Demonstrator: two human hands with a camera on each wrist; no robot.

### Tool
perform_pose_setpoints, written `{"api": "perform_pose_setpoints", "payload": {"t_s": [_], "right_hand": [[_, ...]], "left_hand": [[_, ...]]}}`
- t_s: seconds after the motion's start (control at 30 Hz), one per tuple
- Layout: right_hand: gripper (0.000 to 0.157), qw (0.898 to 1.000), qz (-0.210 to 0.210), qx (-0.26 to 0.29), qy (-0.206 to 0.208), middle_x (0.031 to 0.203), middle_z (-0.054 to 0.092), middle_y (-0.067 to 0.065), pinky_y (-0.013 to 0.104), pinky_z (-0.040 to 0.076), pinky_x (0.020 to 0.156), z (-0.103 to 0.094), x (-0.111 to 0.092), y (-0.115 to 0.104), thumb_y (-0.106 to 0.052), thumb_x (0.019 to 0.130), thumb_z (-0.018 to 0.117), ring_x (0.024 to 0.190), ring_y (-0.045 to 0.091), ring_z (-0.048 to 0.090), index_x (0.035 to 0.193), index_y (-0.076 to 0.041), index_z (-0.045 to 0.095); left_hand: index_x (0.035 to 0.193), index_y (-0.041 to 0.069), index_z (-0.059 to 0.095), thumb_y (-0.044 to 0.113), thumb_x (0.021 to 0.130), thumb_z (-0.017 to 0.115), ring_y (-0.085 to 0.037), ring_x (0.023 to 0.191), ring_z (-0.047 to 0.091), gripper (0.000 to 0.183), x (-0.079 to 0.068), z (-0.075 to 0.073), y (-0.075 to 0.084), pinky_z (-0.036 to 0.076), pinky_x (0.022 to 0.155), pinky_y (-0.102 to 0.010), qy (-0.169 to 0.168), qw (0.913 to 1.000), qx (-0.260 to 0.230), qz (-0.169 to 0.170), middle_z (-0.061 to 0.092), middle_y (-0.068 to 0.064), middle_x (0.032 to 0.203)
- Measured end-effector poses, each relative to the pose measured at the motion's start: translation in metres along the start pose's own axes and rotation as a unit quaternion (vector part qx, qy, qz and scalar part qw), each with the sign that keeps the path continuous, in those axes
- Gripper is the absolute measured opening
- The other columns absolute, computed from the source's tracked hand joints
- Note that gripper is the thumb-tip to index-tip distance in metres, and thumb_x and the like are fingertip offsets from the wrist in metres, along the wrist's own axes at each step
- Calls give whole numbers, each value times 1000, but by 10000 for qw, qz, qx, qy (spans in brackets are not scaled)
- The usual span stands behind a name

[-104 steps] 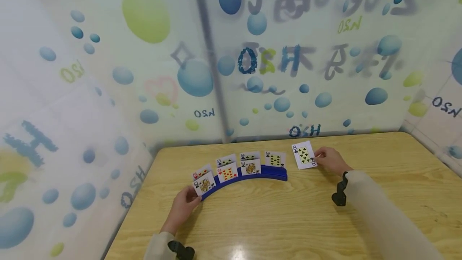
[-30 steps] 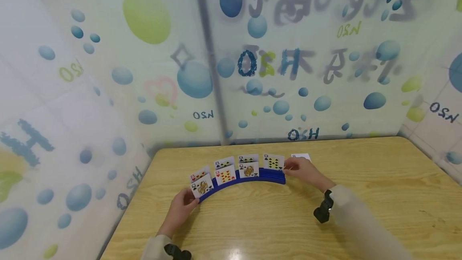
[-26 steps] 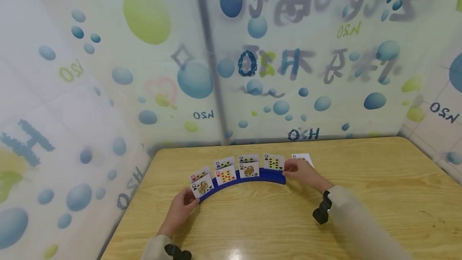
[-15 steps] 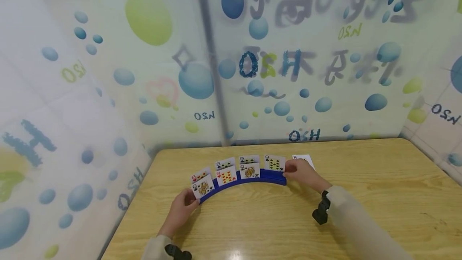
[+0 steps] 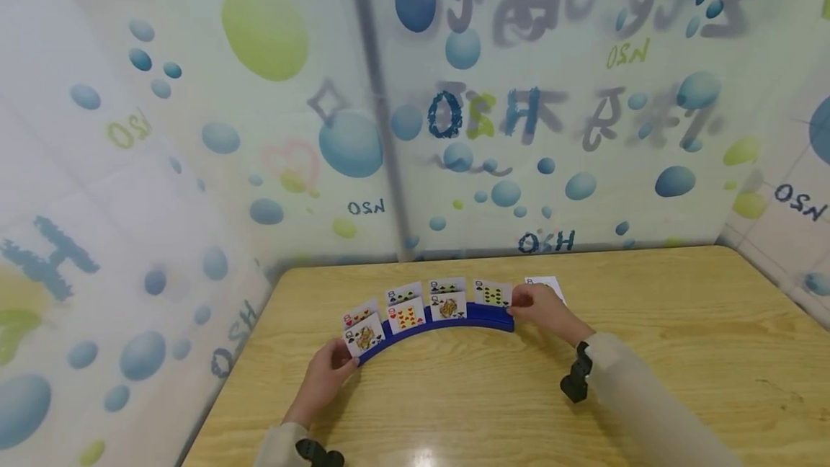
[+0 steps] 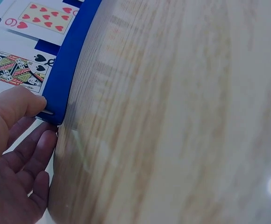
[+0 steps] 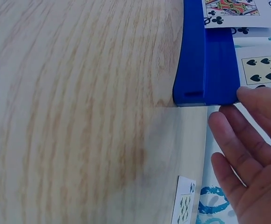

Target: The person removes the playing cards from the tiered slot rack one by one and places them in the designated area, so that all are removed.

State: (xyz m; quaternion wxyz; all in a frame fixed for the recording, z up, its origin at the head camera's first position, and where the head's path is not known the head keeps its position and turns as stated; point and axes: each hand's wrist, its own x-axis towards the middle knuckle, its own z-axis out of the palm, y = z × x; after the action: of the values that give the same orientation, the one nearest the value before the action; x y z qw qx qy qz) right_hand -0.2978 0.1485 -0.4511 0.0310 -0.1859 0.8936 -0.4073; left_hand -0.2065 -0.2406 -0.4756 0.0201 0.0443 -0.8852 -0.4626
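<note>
1. I am steadying the curved blue plastic card rack [image 5: 447, 323]: my left hand [image 5: 324, 380] is touching its left end, my right hand [image 5: 547, 312] its right end, fingers relaxed, gripping nothing.
2. The rack is sitting on the wooden table [image 5: 681, 352], cards upright.
3. A loose eight of clubs card [image 5: 550, 284] is lying behind my right hand; slotting it likely needs a careful pinch.

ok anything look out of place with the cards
One card lies flat on the wooden table, just past the right end of the blue curved card holder, while every other card stands in it. The right hand partly covers the loose card. Nothing looks damaged.
</note>
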Motion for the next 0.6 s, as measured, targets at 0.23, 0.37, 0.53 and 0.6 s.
{"api": "perform_pose_setpoints", "payload": {"t_s": [0.23, 0.37, 0.53, 0.6], "right_hand": [[7, 9999, -92, 78, 76, 84, 60, 3, 34, 46, 70, 0, -2, 2, -10, 85, 62, 77, 18, 53, 87, -4, 60], [7, 9998, -89, 30, 203, 85, 60, 3, 35, 47, 72, -2, -5, 2, -10, 86, 61, 78, 18, 53, 89, -4, 61], [7, 9992, -126, -13, 383, 84, 60, 3, 33, 47, 69, -9, -8, 2, -10, 86, 61, 77, 18, 53, 90, -4, 62], [8, 9989, -169, 18, 440, 83, 60, 4, 32, 47, 66, -14, -10, 1, -10, 87, 61, 76, 18, 54, 90, -2, 62]], "left_hand": [[106, -7, 54, 3, 83, 62, -22, 89, 56, 27, 0, 0, 0, 47, 80, -37, 32, 10000, 31, 73, 59, -12, 98], [108, -7, 54, 4, 83, 62, -22, 90, 55, 28, 0, 0, 0, 47, 80, -38, 47, 10000, 65, 24, 59, -12, 100], [110, -6, 53, 4, 83, 62, -21, 91, 55, 29, 1, 1, -1, 47, 81, -39, 36, 9999, 110, -73, 59, -12, 102], [110, -5, 53, 4, 83, 61, -21, 92, 55, 29, 1, 1, -1, 46, 82, -39, 35, 9999, 98, -92, 59, -12, 102]]}}
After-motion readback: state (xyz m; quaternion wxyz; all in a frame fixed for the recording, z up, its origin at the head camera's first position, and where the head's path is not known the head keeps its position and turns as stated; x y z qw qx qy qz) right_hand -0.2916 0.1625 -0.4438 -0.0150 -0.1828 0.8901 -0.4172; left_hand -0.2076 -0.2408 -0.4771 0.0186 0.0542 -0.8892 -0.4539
